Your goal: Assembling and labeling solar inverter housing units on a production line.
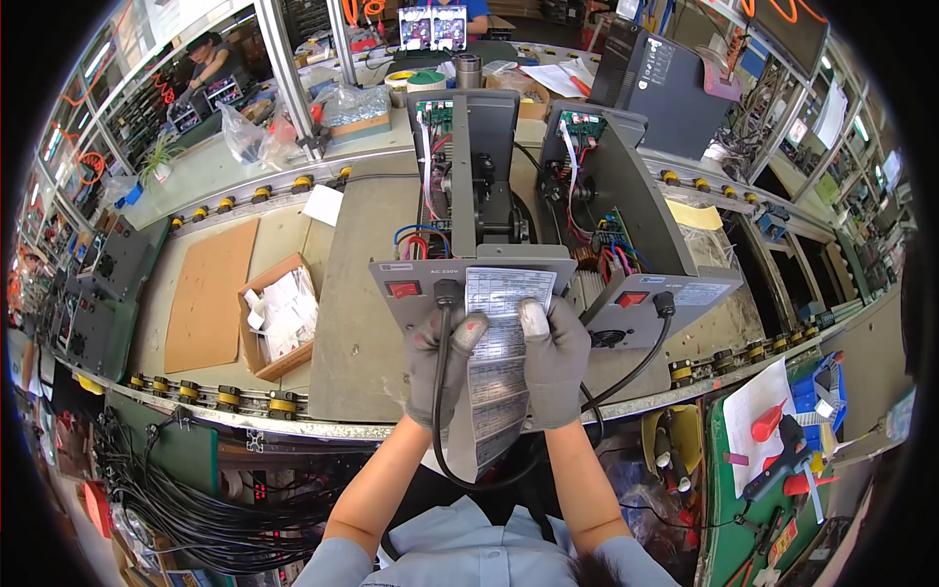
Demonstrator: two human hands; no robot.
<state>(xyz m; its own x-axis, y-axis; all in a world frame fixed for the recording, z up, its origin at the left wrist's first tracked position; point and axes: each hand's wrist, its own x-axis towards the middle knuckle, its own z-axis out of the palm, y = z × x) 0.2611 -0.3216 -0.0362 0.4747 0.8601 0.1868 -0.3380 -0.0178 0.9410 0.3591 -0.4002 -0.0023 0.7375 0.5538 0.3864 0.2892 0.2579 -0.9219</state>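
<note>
Left hand point(430, 364) and right hand point(558, 364) are pinching the strip point(497, 367) by 2 edges; it's looking light, floppy, perhaps slick.

Count so far: two opened-up gray machine chassis point(636, 201) mid-frame, two red rocker switches point(633, 298), two gloved hands point(557, 370), one label strip point(501, 338), one small cardboard box point(253, 342) at left.

Single head view: left fisheye of worn pair, upright, unmirrored. Looks down and forward from above person's pale-blue shirt point(460, 553) at near edge. Left hand point(436, 364) and right hand point(559, 367) close, near middle; work surface point(357, 323) spreads beyond; co-worker point(476, 12) far. Roller rail point(227, 398) bends toward dark round rim.
</note>
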